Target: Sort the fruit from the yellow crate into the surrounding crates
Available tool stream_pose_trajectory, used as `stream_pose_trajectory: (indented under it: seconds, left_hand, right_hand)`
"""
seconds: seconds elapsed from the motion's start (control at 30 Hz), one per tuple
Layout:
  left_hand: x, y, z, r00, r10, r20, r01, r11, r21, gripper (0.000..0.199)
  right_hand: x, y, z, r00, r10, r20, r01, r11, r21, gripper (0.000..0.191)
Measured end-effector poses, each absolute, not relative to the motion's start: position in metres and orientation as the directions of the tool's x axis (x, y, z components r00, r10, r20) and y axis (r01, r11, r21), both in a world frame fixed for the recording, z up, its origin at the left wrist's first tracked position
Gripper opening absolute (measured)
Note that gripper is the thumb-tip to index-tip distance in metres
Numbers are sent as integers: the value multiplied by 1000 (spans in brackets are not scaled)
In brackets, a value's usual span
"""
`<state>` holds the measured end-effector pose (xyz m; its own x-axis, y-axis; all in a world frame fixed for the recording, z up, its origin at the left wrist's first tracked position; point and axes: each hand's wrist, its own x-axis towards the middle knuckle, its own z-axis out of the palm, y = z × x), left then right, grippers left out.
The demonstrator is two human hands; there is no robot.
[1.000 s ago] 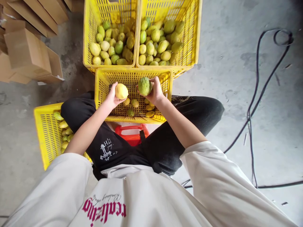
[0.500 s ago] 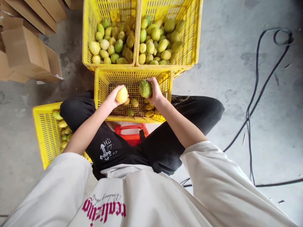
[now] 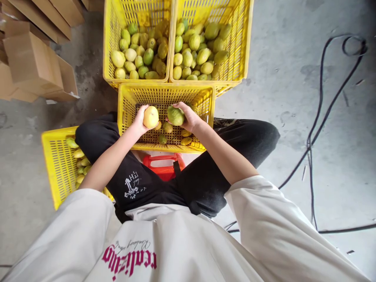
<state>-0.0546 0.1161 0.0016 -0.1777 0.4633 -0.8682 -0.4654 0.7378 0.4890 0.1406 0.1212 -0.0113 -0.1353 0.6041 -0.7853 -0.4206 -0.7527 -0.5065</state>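
My left hand is wrapped round a pale yellow lemon over the near yellow crate. To its right, my right hand grips a dark green lemon. A small gap separates the two fruits. Beneath them, several lemons lie on the slotted crate floor, among them a greenish one and a yellow one. The fingers behind each held fruit are partly hidden.
Beyond stand two yellow crates, left and right, holding many lemons. Another lemon crate is beside my left knee. A red plastic piece shows between my legs. Cardboard boxes are upper left; a black cable crosses the floor.
My right hand has brought the green lemon a little left and nearer, and the fruit has turned. My left hand stays almost in place; its lemon is slightly rotated.
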Motion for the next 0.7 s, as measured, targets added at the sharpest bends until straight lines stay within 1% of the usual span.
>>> stream_pose_trajectory:
  seconds: [0.03, 0.17, 0.23, 0.33, 0.43, 0.53, 0.6, 0.67, 0.7]
  left_hand:
    - [-52, 116, 5, -212, 446, -869, -463, 737, 492, 36]
    - [-45, 114, 14, -221, 515, -828, -478, 683, 552, 46]
    - [-45, 113, 15, -208, 530, -822, -496, 668, 555, 42]
    - [-49, 113, 12, -189, 552, -812, -502, 656, 563, 30]
    - [-54, 115, 12, -195, 577, -793, -495, 641, 588, 33]
    - [-56, 118, 16, -260, 543, -799, -502, 631, 592, 40]
    - [-54, 118, 18, -283, 503, -816, -521, 634, 571, 38]
    - [-53, 118, 19, -263, 471, -842, -543, 649, 533, 36]
    - [-52, 119, 19, -240, 464, -853, -547, 661, 514, 39]
  right_hand:
    - [141, 121, -9, -130, 598, -791, -414, -758, -504, 40]
    - [141, 120, 1, -106, 617, -780, -391, -747, -538, 45]
    - [140, 118, 4, -108, 631, -768, -405, -734, -546, 50]
    - [137, 117, 2, -105, 632, -768, -430, -725, -538, 56]
    - [137, 121, -5, -94, 623, -777, -445, -724, -527, 55]
    - [139, 125, -11, -72, 625, -777, -463, -711, -529, 52]
    - [141, 127, -15, -54, 626, -778, -459, -707, -538, 53]
    - [143, 127, -16, -39, 626, -779, -444, -709, -548, 53]
    - [143, 127, -17, -32, 629, -776, -436, -708, -556, 53]
